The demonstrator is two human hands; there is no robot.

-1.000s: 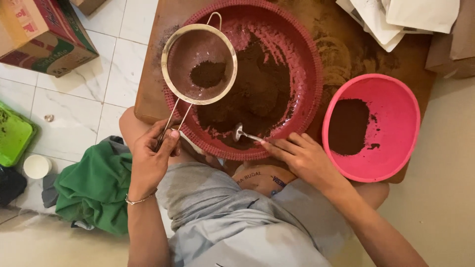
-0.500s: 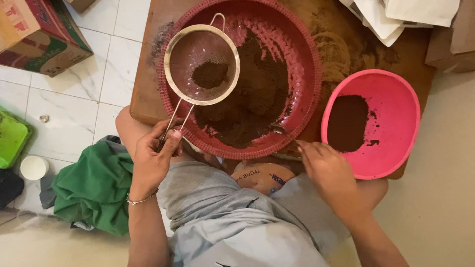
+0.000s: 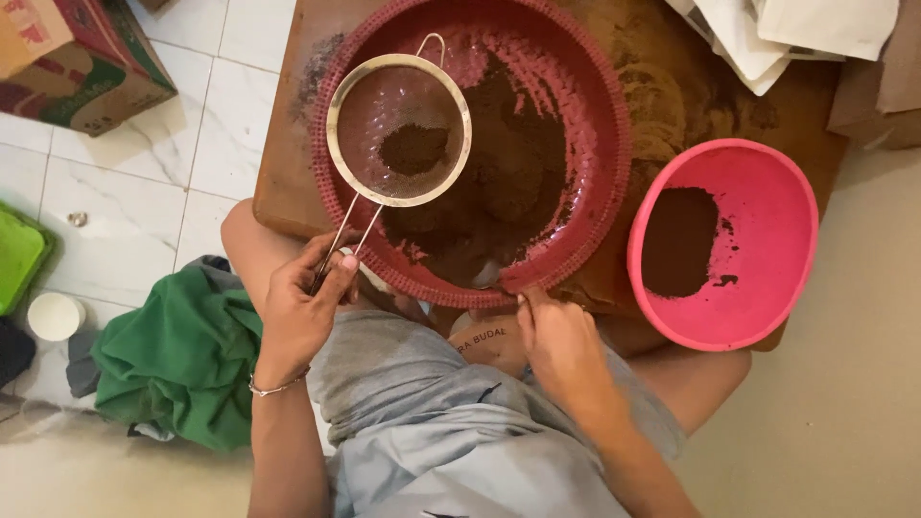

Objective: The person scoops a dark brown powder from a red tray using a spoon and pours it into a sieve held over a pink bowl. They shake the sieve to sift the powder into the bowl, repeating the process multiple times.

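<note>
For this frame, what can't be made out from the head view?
- Right hand: fingertips at the dark red ribbed basin's near rim; any tool held is hidden.
- Basin's far rim: cut off by the top edge.
- Left hand: fingers cover the round metal sieve's wire handle end.

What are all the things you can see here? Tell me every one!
sieve: one, metal, over the red basin, brown powder inside
red basin: one, dark red, on the board, heaped with brown powder
pink bowl: one, right of the basin, some powder inside
wooden board: one, brown, under the basin
cardboard box: one, top left on the floor
green cloth: one, lower left
white cup: one, left edge
left hand: grips the sieve handle
right hand: fingers at the basin's near rim
</note>
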